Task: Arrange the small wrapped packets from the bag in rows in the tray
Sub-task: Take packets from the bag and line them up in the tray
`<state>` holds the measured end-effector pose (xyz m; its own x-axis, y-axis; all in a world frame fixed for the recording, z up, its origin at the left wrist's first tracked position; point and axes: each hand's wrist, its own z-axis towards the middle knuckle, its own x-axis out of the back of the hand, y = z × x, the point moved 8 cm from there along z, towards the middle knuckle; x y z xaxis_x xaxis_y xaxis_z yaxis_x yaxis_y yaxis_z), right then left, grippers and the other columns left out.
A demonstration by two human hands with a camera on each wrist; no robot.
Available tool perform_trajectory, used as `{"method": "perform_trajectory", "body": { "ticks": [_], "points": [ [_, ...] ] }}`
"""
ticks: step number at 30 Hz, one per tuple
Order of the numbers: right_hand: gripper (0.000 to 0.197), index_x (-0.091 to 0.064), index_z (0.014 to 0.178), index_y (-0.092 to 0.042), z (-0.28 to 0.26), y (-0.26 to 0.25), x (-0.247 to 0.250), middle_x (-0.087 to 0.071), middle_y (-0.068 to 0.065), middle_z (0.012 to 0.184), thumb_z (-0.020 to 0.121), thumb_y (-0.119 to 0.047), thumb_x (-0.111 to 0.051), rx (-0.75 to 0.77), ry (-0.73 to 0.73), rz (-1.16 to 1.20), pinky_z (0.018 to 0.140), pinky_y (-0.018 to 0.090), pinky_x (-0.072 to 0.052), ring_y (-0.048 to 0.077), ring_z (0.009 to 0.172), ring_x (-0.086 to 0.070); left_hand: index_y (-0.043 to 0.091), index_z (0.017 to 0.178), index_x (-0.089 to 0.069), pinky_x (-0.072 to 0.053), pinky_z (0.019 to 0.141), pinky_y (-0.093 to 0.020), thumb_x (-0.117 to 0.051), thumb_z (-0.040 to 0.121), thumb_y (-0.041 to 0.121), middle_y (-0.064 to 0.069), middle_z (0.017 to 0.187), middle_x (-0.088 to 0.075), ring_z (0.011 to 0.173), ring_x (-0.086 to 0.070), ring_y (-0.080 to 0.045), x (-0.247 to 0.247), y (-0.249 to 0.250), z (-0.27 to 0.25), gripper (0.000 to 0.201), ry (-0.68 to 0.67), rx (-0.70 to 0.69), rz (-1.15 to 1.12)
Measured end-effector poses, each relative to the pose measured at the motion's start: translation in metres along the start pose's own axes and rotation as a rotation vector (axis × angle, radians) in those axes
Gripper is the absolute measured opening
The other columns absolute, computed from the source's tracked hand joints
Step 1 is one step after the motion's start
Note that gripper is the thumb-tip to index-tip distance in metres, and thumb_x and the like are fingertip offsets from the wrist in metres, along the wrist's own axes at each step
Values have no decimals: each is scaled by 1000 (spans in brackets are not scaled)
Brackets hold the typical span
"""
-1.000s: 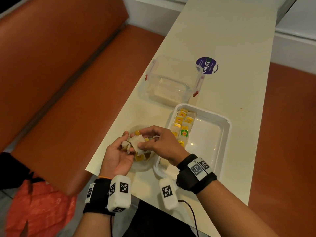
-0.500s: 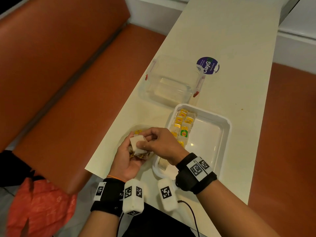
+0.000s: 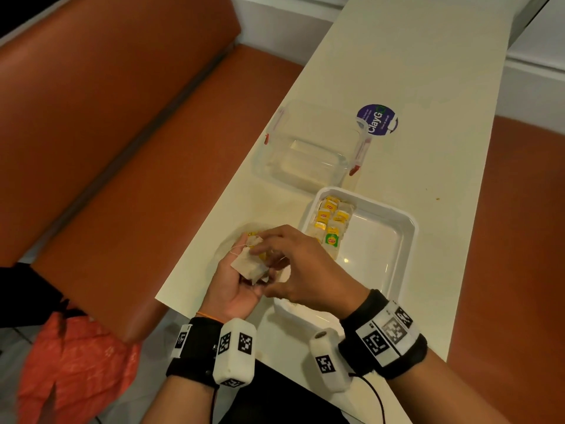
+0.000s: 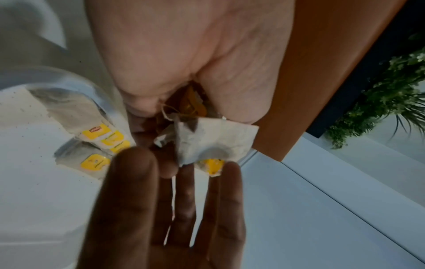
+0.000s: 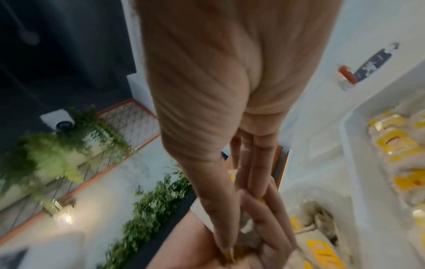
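My left hand [image 3: 235,283] lies palm up at the table's near edge and cups a small bunch of tea-bag packets [image 3: 248,266], pale paper with strings and yellow tags [image 4: 212,166]. My right hand [image 3: 295,264] reaches over from the right, and its thumb and fingertips [image 5: 230,251] pinch into that bunch. In the left wrist view one crumpled packet [image 4: 214,142] sticks out between both hands. The white tray [image 3: 400,237] sits just to the right, with two short rows of packets [image 3: 330,221] along its left side. The clear bag [image 3: 227,243] lies under the hands, with more packets [image 5: 322,242] in it.
A clear plastic tub [image 3: 305,154] with red clips stands beyond the tray, next to a round purple sticker [image 3: 377,119]. An orange bench [image 3: 122,166] runs along the table's left edge. An orange-red bag [image 3: 73,371] lies on the floor at lower left.
My left hand has shifted right towards the tray, and the bunch of packets has been gathered tighter in its palm. My right hand stays on the bunch.
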<state>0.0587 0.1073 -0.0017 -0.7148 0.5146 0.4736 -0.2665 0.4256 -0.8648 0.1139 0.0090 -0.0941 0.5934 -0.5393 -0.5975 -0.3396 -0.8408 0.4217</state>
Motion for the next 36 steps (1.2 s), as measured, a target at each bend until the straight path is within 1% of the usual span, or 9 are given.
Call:
{"method": "perform_trajectory", "body": {
  "ticks": [5, 10, 15, 18, 25, 27, 30, 33, 36],
  "points": [
    [54, -67, 125, -25, -11, 0, 0, -44, -1, 150, 76, -22, -90, 75, 94, -202, 98, 34, -54, 18, 127, -54, 21, 113, -78, -48, 83, -35, -52, 96, 64, -7, 106, -71, 91, -65, -20, -14, -4, -4, 53, -47, 8, 63],
    [44, -68, 121, -26, -21, 0, 7, -44, -3, 152, 82, -29, -85, 87, 226, -235, 95, 33, -54, 18, 128, -53, 13, 137, -65, -41, 115, -45, -55, 96, 60, -14, 130, -69, 121, -66, -27, -19, -7, -6, 64, -38, -27, 77],
    [22, -73, 111, -25, -28, 4, 10, -53, -10, 141, 89, -27, -76, 77, 292, -101, 88, 30, -57, 5, 109, -60, 13, 120, -72, -63, 83, -32, -57, 92, 58, -10, 106, -75, 92, -76, -19, -23, -12, -9, 55, -67, -47, 83],
    [12, -76, 101, -23, -30, 5, 14, -58, -10, 133, 89, -24, -77, 44, 327, -33, 85, 24, -55, 4, 101, -63, 12, 116, -74, -64, 80, -33, -54, 96, 59, -11, 108, -77, 96, -77, -21, -25, -17, -11, 55, -70, -21, 79],
    [6, -76, 92, -24, -40, 21, 30, -74, -15, 107, 89, -21, -80, -195, 400, 309, 75, 22, -58, 5, 89, -71, 5, 138, -64, -34, 122, -49, -66, 92, 65, -25, 146, -59, 142, -52, -38, -19, -17, -11, 76, -35, -66, 86],
    [4, -76, 94, -21, -42, 28, 32, -78, -7, 93, 91, -19, -79, -273, 353, 443, 76, 28, -60, 13, 82, -74, 11, 120, -77, -55, 93, -37, -60, 92, 69, -22, 126, -70, 118, -69, -33, -16, -17, -11, 66, -16, -61, 98],
    [3, -76, 96, -11, -45, 32, 36, -78, 11, 90, 93, -11, -76, -288, 306, 626, 73, 31, -59, 26, 80, -75, 20, 105, -81, -48, 47, -23, -62, 93, 63, -8, 97, -73, 78, -67, -18, -19, -19, -11, 49, -24, -25, 49],
    [5, -73, 98, -4, -47, 35, 42, -76, 22, 93, 93, -5, -73, -277, 295, 725, 78, 39, -59, 21, 77, -73, 20, 109, -75, -37, 38, -20, -68, 92, 50, -3, 82, -69, 66, -63, -14, -15, -21, -13, 34, 14, -11, 96],
    [8, -72, 102, -1, -49, 37, 48, -75, 25, 97, 94, -1, -70, -232, 295, 731, 81, 44, -58, 23, 81, -71, 19, 86, -70, -32, 34, -20, -70, 91, 41, -1, 67, -57, 58, -61, -14, -13, -21, -13, 22, -6, 6, 119]
  ]
}}
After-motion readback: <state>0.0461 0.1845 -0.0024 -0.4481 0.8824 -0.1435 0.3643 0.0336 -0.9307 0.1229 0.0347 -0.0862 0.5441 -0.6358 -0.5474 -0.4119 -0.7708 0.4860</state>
